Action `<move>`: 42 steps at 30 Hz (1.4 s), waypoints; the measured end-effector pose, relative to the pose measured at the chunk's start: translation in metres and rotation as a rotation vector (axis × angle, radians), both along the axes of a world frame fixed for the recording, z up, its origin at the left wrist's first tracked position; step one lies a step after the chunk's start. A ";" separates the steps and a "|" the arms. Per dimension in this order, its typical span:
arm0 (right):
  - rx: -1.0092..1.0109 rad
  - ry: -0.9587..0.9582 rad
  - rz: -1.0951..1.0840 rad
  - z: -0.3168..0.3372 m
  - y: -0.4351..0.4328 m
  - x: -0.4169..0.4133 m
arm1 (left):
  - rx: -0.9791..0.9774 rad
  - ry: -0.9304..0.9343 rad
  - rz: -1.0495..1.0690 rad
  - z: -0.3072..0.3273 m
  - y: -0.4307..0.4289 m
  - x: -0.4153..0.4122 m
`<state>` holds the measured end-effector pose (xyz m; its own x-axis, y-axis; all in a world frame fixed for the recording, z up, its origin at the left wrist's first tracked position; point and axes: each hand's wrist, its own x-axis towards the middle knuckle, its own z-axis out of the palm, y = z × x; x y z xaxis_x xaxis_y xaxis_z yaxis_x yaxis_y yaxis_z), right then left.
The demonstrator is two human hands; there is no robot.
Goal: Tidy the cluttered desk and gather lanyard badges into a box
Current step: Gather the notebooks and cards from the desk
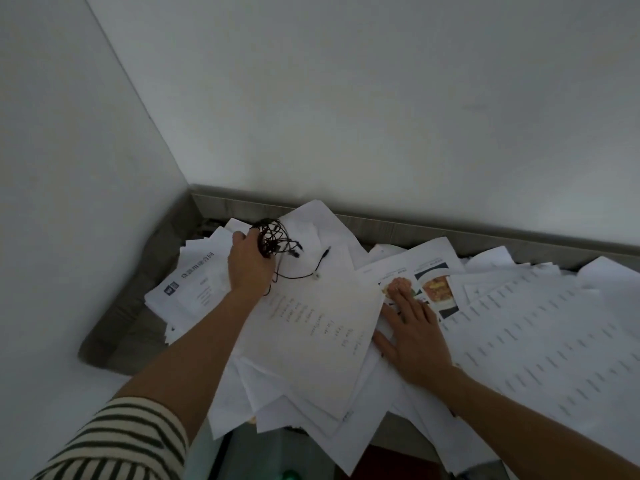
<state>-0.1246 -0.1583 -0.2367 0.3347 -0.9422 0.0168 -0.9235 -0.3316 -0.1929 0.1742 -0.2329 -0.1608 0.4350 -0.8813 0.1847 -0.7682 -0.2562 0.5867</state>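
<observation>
Paper clutter (311,393) covers most of the grey desk (128,327); the sheets overlap and hang past the near edge. Left hand (247,263) is over the back-left of the pile, fingers curled round a black cord bundle (273,239), a loose tangled coil. 1 tail (294,277) droops from the coil onto a handwritten sheet (318,327) and ends in a small clip (325,252). Can't tell if any badge is attached to it. Right hand (414,336) lies flat on the papers just right of that sheet, fingers straight and slightly spread, gripping nothing. Its fingertips touch a printout with 2 food photos (434,289). Sheets with printed rows (536,341) fill the right side. A sheet with a dark logo (194,282) sits left of the left wrist. Striped sleeve (117,441) on the left arm. White walls (346,98) meet at the desk's back-left corner.
</observation>
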 end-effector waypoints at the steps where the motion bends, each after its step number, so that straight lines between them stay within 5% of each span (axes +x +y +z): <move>1: 0.009 -0.001 -0.001 0.001 0.000 0.000 | -0.036 0.023 0.008 0.009 0.006 -0.003; 12: 0.087 -0.312 -0.076 0.045 0.016 -0.030 | -0.177 0.409 -0.092 0.087 0.139 -0.085; 23: 0.037 -0.347 -0.100 0.047 0.176 -0.172 | 0.018 0.435 -0.252 0.023 0.273 -0.251; 32: 0.300 -0.255 -0.085 -0.004 0.274 -0.246 | 0.460 -0.050 -0.535 -0.112 0.346 -0.319; 42: 0.385 -0.049 -0.065 -0.022 0.286 -0.260 | 0.602 -0.675 -0.747 -0.130 0.309 -0.335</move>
